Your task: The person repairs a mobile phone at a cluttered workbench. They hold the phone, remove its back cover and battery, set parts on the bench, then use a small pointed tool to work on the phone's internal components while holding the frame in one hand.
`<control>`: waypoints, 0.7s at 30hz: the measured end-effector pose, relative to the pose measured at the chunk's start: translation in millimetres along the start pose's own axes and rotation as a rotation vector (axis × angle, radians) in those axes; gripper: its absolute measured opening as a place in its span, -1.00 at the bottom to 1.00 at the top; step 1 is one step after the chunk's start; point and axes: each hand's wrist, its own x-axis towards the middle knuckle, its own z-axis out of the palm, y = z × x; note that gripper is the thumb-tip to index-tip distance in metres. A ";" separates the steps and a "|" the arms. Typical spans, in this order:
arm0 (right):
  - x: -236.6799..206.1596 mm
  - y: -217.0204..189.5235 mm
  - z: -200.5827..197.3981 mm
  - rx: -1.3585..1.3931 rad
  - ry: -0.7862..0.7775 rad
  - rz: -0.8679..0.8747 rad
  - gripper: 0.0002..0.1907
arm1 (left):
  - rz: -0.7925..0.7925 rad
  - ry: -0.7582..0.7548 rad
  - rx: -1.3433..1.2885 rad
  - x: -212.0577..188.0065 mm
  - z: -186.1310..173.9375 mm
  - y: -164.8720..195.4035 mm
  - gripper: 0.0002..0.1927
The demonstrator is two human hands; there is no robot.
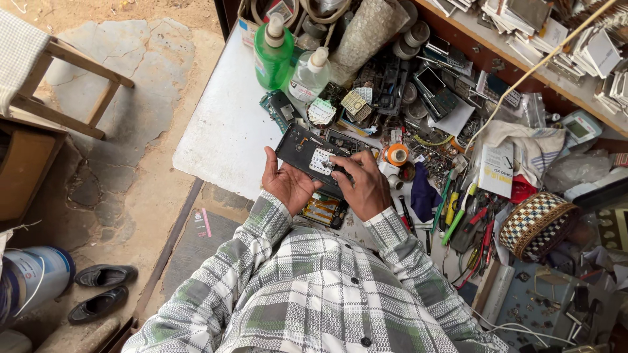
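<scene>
My left hand holds an opened black phone from below, with its inner frame and a pale metal shield facing up. My right hand rests on the phone's right half, fingertips pressed on the inner parts near the shield. Any small tool in that hand is too small to make out. Both hands hover over the front edge of a cluttered white workbench. My plaid shirt sleeves fill the lower middle of the view.
A green bottle and a clear bottle stand at the back. Orange tape, screwdrivers, a woven basket and circuit boards crowd the right. A wooden stool, black shoes and a bucket sit on the floor at left.
</scene>
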 end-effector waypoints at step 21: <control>8.1 -10.2 5.4 -0.021 0.038 -0.084 -0.81 | -0.025 -0.007 0.032 -2.4 14.9 7.9 -0.10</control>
